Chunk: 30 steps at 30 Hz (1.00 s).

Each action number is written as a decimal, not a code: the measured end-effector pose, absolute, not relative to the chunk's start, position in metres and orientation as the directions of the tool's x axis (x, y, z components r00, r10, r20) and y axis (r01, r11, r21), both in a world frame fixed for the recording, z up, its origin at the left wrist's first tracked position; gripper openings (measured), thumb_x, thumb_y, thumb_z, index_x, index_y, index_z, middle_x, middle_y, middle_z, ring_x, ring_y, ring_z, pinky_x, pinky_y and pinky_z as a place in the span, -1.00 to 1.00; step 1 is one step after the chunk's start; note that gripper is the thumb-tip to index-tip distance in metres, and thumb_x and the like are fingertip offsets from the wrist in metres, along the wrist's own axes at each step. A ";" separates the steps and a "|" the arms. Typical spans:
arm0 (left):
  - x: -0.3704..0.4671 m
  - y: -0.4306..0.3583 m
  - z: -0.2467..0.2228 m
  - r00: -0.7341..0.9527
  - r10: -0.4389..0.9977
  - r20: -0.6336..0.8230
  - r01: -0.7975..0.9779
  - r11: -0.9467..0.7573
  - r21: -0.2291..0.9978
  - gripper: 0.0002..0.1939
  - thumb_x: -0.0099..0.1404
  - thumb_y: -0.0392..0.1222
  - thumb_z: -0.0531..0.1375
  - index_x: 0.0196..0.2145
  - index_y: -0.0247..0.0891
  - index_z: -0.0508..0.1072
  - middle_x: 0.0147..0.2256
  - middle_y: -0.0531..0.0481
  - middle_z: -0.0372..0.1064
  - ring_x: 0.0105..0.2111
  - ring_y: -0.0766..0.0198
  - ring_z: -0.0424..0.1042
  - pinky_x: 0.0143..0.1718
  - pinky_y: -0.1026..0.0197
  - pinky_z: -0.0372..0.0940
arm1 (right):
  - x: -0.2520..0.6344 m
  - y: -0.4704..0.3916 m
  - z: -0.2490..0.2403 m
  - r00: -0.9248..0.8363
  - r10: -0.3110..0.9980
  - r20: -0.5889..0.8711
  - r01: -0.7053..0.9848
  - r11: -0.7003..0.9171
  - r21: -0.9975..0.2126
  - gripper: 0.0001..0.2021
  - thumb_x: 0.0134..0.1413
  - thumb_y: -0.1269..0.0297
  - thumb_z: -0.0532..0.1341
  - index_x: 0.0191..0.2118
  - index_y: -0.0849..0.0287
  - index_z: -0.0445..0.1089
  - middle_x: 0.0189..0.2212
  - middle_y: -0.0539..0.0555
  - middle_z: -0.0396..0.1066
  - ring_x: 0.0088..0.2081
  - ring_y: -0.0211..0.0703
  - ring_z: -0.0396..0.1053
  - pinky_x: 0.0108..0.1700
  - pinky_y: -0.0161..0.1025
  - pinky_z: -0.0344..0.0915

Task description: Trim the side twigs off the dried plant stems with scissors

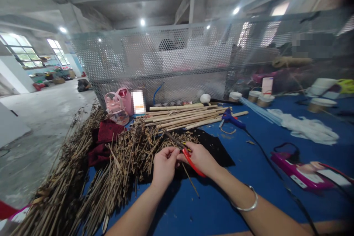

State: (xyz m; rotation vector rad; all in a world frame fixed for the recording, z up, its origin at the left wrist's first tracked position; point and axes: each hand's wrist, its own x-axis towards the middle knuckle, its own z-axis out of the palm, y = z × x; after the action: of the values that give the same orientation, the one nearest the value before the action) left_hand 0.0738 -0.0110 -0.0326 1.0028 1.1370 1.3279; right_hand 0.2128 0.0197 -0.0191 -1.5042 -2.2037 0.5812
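Red-handled scissors are held in my right hand, their blades pointing up and left over the dry plant pieces. My left hand is closed beside it, thumb and fingers pinched on a thin dry stem that slants down to the right below the hands. The fingertips of both hands nearly meet. A big heap of dried stalks lies just left of my left hand, and a black cloth with plant bits on it spreads behind and under my hands.
Pale wooden sticks lie behind the heap. A blue glue gun with a black cord, a magenta device and white crumpled plastic are to the right. A pink bag stands at the back left, before a perforated metal screen.
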 end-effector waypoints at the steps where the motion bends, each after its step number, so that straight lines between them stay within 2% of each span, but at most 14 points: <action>1: 0.073 -0.011 -0.033 -0.078 0.996 -0.037 -0.192 0.021 0.981 -0.68 0.01 0.01 0.22 -0.44 -0.36 0.43 -0.61 0.05 0.33 -0.67 0.44 0.22 -0.62 0.37 0.13 | 0.213 0.019 -0.018 -0.338 0.936 0.099 0.774 0.336 -0.537 -0.65 -0.09 -0.09 0.12 -0.47 0.14 0.22 -0.58 -0.03 0.30 -0.54 -0.26 0.22 -0.52 -0.37 0.01; 7: 0.072 -0.013 -0.028 -0.059 0.998 0.037 -0.115 -0.044 0.992 -0.71 0.06 -0.03 0.18 -0.46 -0.36 0.48 -0.56 0.00 0.37 -0.61 0.40 0.24 -0.58 0.36 0.12 | 0.215 0.015 -0.012 -0.375 0.921 0.109 0.768 0.374 -0.520 -0.61 -0.19 -0.05 0.21 -0.34 0.14 0.18 -0.46 0.00 0.33 -0.46 -0.23 0.26 -0.45 -0.35 0.06; 15: 0.073 -0.014 -0.027 -0.091 0.993 0.068 -0.063 -0.074 0.995 -0.76 0.06 -0.08 0.19 -0.47 -0.35 0.47 -0.54 -0.02 0.40 -0.52 0.34 0.31 -0.47 0.33 0.19 | 0.215 0.014 -0.015 -0.450 0.870 0.201 0.718 0.486 -0.498 -0.58 -0.22 -0.05 0.23 -0.35 0.17 0.16 -0.36 0.06 0.28 -0.36 -0.20 0.22 -0.34 -0.30 0.11; 19: 0.071 -0.013 -0.028 -0.099 0.994 0.045 -0.023 -0.047 0.999 -0.75 0.05 -0.08 0.19 -0.46 -0.36 0.47 -0.54 -0.02 0.39 -0.55 0.36 0.28 -0.50 0.34 0.18 | 0.215 0.014 -0.013 -0.393 0.907 0.153 0.761 0.415 -0.498 -0.60 -0.18 -0.07 0.20 -0.35 0.16 0.18 -0.42 0.03 0.30 -0.44 -0.24 0.22 -0.43 -0.34 0.07; 23: 0.070 -0.011 -0.030 -0.082 0.997 0.012 -0.054 -0.016 0.998 -0.72 0.07 -0.05 0.18 -0.43 -0.37 0.47 -0.60 0.03 0.33 -0.65 0.43 0.18 -0.60 0.36 0.12 | 0.213 0.015 -0.010 -0.343 0.935 0.087 0.811 0.341 -0.476 -0.63 -0.14 -0.08 0.16 -0.42 0.15 0.20 -0.53 -0.01 0.29 -0.53 -0.27 0.20 -0.50 -0.36 -0.01; 27: 0.072 -0.011 -0.031 -0.084 0.996 0.002 -0.089 -0.010 0.996 -0.69 0.07 -0.03 0.18 -0.41 -0.39 0.45 -0.61 0.04 0.31 -0.65 0.43 0.19 -0.61 0.37 0.12 | 0.214 0.017 -0.008 -0.348 0.936 0.061 0.802 0.330 -0.497 -0.65 -0.10 -0.08 0.13 -0.46 0.15 0.22 -0.56 -0.01 0.30 -0.54 -0.27 0.21 -0.51 -0.37 -0.02; 30: 0.072 -0.011 -0.029 -0.075 0.997 -0.009 -0.123 0.000 0.992 -0.69 0.07 -0.03 0.18 -0.40 -0.39 0.45 -0.58 0.02 0.33 -0.63 0.43 0.21 -0.59 0.37 0.15 | 0.215 0.017 -0.009 -0.369 0.927 0.067 0.779 0.348 -0.522 -0.66 -0.13 -0.05 0.17 -0.39 0.14 0.24 -0.53 -0.01 0.33 -0.51 -0.25 0.23 -0.48 -0.36 0.02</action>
State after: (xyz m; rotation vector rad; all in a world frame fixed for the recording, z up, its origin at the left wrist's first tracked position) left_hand 0.0724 -0.0110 -0.0293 1.0780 1.1737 1.3166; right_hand 0.2152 0.0173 -0.0091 -1.5045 -2.2654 0.5838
